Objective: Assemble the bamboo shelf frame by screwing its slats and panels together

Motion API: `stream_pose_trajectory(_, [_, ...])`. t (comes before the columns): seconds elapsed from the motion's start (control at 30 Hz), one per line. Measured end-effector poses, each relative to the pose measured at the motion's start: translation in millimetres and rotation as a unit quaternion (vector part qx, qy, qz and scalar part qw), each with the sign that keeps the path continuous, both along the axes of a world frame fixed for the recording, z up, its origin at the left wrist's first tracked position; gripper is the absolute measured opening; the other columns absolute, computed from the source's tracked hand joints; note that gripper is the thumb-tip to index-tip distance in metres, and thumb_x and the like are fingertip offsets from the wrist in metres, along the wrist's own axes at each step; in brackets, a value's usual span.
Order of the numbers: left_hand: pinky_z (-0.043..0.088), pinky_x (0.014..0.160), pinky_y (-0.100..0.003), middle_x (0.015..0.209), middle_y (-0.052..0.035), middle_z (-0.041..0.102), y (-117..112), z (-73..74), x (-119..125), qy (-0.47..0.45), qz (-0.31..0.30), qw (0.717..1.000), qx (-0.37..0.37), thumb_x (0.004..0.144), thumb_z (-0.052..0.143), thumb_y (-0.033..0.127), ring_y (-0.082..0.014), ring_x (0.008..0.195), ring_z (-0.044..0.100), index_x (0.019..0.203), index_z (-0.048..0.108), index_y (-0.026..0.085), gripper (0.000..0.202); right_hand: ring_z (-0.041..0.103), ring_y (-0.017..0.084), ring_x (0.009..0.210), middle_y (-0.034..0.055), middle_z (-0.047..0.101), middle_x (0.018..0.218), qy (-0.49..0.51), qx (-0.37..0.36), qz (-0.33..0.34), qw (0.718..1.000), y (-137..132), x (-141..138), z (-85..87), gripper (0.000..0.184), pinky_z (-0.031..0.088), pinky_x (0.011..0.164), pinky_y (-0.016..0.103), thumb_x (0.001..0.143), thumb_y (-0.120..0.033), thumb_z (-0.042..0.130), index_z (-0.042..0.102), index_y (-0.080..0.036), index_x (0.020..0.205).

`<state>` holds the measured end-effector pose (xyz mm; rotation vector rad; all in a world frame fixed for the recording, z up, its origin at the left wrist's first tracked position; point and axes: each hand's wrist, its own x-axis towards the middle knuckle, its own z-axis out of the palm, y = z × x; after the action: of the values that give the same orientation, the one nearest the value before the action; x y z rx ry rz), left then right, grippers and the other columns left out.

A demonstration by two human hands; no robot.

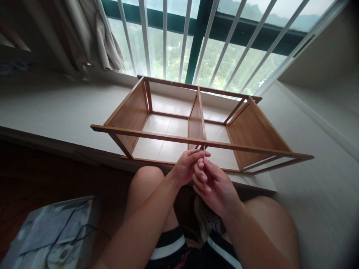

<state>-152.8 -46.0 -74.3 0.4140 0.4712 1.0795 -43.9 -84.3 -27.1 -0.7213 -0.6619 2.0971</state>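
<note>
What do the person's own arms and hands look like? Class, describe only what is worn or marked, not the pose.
Both arms are bare, with no sleeves reaching into view. The left hand and the right hand wear no gloves, and no watch, ring or bracelet shows. The fingernails look short and unpainted.

A thin metal pin (204, 148) stands upright at the centre of the frame. Its lower end is pinched in the left hand (185, 168), and its tip is at the front rail of a light-brown wooden shelf unit (196, 123). The unit lies open-side up, split by a middle divider.
</note>
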Motion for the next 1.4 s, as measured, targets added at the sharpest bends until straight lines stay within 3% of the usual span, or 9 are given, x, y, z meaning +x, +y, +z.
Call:
stream_pose_trajectory(0.13, [0.041,0.042,-0.014,0.05,0.0023,0.058,0.6,1.5,1.6,-0.016,-0.001,1.0,0.0,0.07,0.077,0.028,-0.0076,0.043,0.055,0.082,0.068,0.009,0.024,0.028,0.005,0.038,-0.0068,0.043,0.058,0.016,-0.007,0.021,1.0,-0.1,2.6,-0.4,0.023,0.022,0.036,0.017,0.095,-0.038,0.047,0.052,-0.019,0.082])
stream_pose_trajectory(0.27, [0.03,0.037,-0.014,0.045,0.0062,0.047,1.2,1.3,4.1,-0.013,-0.002,1.0,0.015,0.07,0.077,0.03,-0.0039,0.036,0.042,0.077,0.067,0.01,0.024,0.037,0.007,0.039,-0.0045,0.049,0.055,-0.165,0.122,-0.058,0.977,-0.7,8.4,-8.5,0.032,0.026,0.037,0.019,0.095,-0.047,0.046,0.054,-0.019,0.08])
stream_pose_trajectory(0.47, [0.029,0.043,-0.015,0.049,0.0078,0.037,2.7,-4.7,6.4,-0.012,0.015,0.999,0.03,0.074,0.074,0.028,-0.0015,0.041,0.034,0.075,0.067,0.01,0.019,0.044,0.009,0.052,-0.0036,0.053,0.062,-0.464,0.347,-0.146,0.802,1.7,19.6,-7.6,0.026,0.034,0.05,0.022,0.085,-0.042,0.065,0.057,-0.019,0.078])
stream_pose_trajectory(0.57, [0.027,0.041,-0.013,0.049,0.0083,0.036,2.9,-5.4,7.4,-0.017,0.016,0.999,0.035,0.075,0.073,0.028,-0.0006,0.04,0.032,0.076,0.067,0.01,0.019,0.047,0.01,0.056,-0.0023,0.056,0.063,-0.507,0.39,-0.144,0.755,2.7,19.5,-2.8,0.024,0.036,0.055,0.024,0.087,-0.039,0.062,0.059,-0.018,0.077])
stream_pose_trajectory(0.67, [0.03,0.039,-0.013,0.047,0.0089,0.036,2.2,-4.1,7.8,-0.025,0.015,0.998,0.047,0.074,0.074,0.029,-0.0015,0.038,0.033,0.077,0.066,0.01,0.021,0.047,0.01,0.054,-0.0023,0.054,0.061,-0.469,0.368,-0.145,0.789,1.3,15.0,-1.3,0.027,0.037,0.053,0.023,0.092,-0.039,0.053,0.06,-0.018,0.076])
stream_pose_trajectory(0.83, [0.037,0.035,-0.017,0.047,0.0055,0.051,0.5,-2.6,5.8,-0.024,-0.001,0.999,0.042,0.074,0.074,0.034,-0.0069,0.034,0.046,0.083,0.065,0.011,0.026,0.037,0.008,0.038,-0.0054,0.047,0.054,-0.164,0.112,-0.065,0.978,-3.5,4.1,-2.5,0.027,0.027,0.036,0.02,0.095,-0.04,0.043,0.054,-0.02,0.082])
stream_pose_trajectory(1.03, [0.035,0.034,-0.015,0.047,0.0053,0.052,0.7,-3.2,3.9,-0.017,0.003,0.999,0.031,0.071,0.077,0.034,-0.0075,0.033,0.049,0.082,0.065,0.011,0.028,0.034,0.006,0.036,-0.0067,0.047,0.055,-0.074,0.046,-0.018,0.996,-2.6,3.7,-7.2,0.022,0.025,0.035,0.017,0.095,-0.04,0.046,0.052,-0.02,0.088])
stream_pose_trajectory(1.13, [0.028,0.034,-0.013,0.046,0.0076,0.044,2.2,-4.8,5.4,-0.016,0.008,0.999,0.04,0.072,0.077,0.033,-0.0032,0.034,0.04,0.078,0.065,0.011,0.026,0.038,0.007,0.038,-0.0061,0.051,0.055,-0.232,0.152,-0.091,0.957,-1.0,8.3,-12.5,0.024,0.028,0.036,0.018,0.092,-0.045,0.053,0.053,-0.02,0.09])
stream_pose_trajectory(1.4, [0.023,0.041,-0.013,0.047,0.0078,0.035,4.3,-6.2,9.7,-0.021,0.022,0.998,0.049,0.075,0.074,0.029,-0.001,0.041,0.029,0.074,0.066,0.01,0.02,0.042,0.009,0.051,-0.0062,0.047,0.059,-0.544,0.383,-0.211,0.716,5.2,18.4,-6.8,0.027,0.034,0.05,0.022,0.081,-0.042,0.068,0.051,-0.021,0.077])
